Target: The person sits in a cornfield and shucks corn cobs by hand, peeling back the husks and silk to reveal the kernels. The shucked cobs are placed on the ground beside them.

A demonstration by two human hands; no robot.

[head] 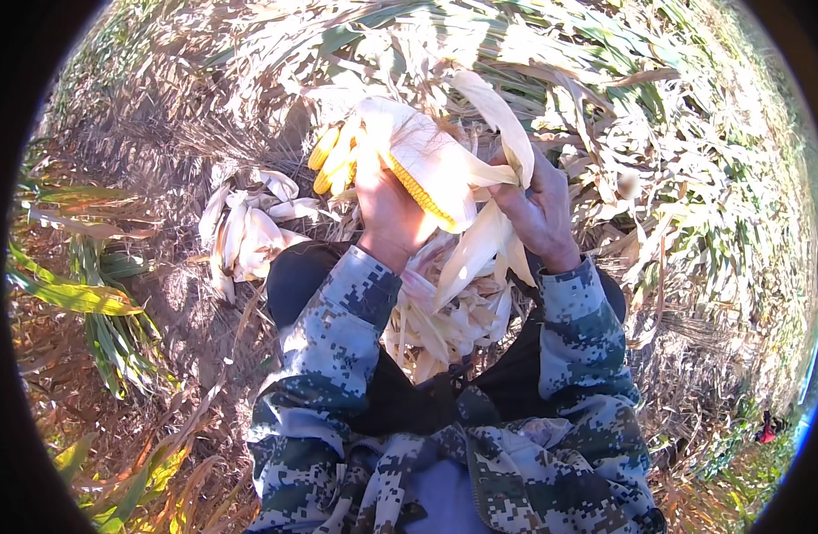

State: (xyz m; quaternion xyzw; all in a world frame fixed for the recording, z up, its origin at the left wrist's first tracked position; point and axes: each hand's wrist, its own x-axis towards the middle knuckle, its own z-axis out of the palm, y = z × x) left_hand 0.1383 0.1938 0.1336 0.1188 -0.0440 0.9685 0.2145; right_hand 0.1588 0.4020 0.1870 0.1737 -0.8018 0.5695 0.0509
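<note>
My left hand point(387, 210) grips an ear of corn point(419, 190) from its left side, above my lap. A row of yellow kernels shows along the ear's lower left edge, while pale dry husk point(425, 143) with brown silk covers its upper face. At the ear's right, my right hand point(539, 210) has its thumb and fingers closed on a peeled-back husk leaf point(499, 117). That leaf curls up beyond the fingers, and another loose husk leaf point(472, 257) hangs below. Just beyond my left hand, several bare yellow corn cobs point(332, 157) lie together on the ground.
Stripped husks point(449, 327) are heaped between my bent legs. A bunch of dry husks point(245, 237) lies on the soil to the left. Cut corn stalks and leaves point(702, 153) spread ahead and right; leafy corn plants point(95, 287) stand at left. A small red object point(767, 434) sits far right.
</note>
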